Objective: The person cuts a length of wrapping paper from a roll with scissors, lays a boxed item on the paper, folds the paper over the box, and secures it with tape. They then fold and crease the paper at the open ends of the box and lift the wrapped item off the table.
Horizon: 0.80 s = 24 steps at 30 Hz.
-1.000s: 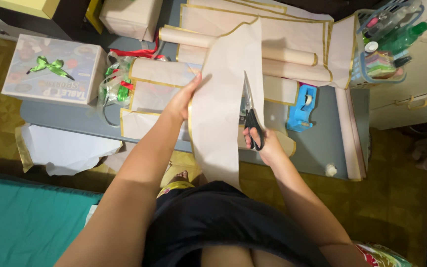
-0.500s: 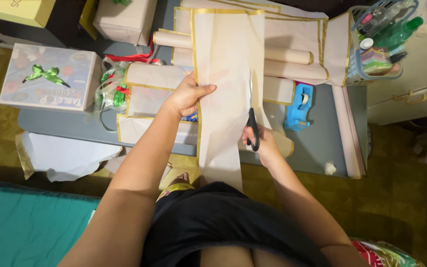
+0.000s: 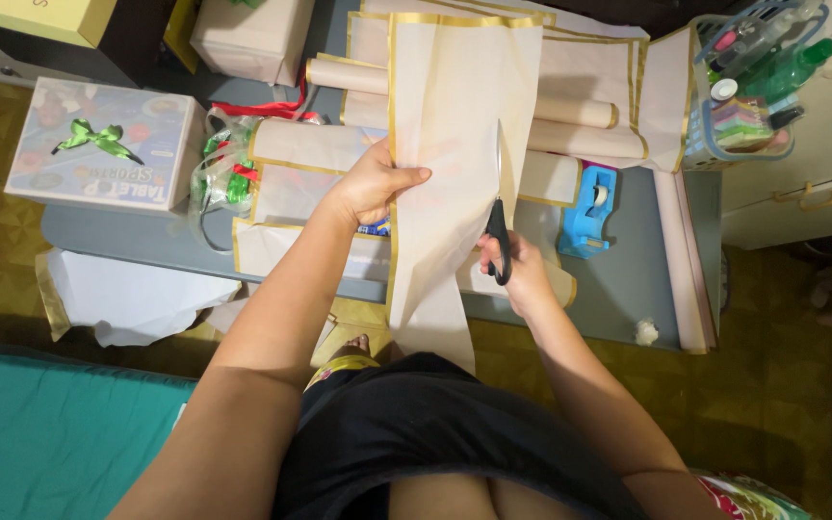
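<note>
A long sheet of cream wrapping paper (image 3: 450, 144) with a gold border hangs in front of me over the grey table (image 3: 628, 289). My left hand (image 3: 373, 183) pinches its left edge about halfway up. My right hand (image 3: 522, 274) grips black-handled scissors (image 3: 499, 226), whose blades point up into the sheet's right side. The lower end of the sheet drapes down toward my lap.
Rolls of the same cream paper (image 3: 570, 111) lie across the table. A blue tape dispenser (image 3: 591, 212) sits right of the scissors. A wrapped box with a green bow (image 3: 98, 144) is at the left, a basket of supplies (image 3: 743, 96) at the right, crumpled white paper (image 3: 132, 299) below.
The sheet has been turned flat and square toward me and lifted higher. The scissors have gone further up along its right side, and my left hand has shifted its grip on the left edge.
</note>
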### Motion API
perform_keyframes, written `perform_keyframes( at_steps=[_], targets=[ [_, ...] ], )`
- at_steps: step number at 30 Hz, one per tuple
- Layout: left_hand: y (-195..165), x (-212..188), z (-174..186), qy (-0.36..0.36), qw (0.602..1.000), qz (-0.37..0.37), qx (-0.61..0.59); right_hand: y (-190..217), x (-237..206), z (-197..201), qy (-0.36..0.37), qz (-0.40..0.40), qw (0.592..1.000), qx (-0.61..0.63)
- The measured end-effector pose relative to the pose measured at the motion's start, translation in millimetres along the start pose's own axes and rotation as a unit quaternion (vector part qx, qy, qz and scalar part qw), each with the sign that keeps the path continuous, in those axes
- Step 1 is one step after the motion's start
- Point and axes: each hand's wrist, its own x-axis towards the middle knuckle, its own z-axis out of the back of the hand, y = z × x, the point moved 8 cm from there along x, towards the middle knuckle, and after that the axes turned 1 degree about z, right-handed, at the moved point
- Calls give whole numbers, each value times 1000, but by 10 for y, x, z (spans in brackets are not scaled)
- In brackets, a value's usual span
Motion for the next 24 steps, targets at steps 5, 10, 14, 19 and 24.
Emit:
perform_keyframes(
  at_steps=[5,10,14,19,24],
  targets=[
    [39,10,36,-4,1000,9,26,-23,0,33,-3,-11,1000,8],
    [133,6,8,-7,1000,22,16,-1,27,40,3,3,1000,20],
    [145,-27,-20,-10,1000,20,14,-25,-4,65,-18,-10,1000,4],
    [139,-85,-25,-18,999,31,10,-11,-39,61,-15,-19,1000,2],
    [187,-126,-67,-19,998,41,40,35,-38,20,-4,10,1000,28]
  ],
)
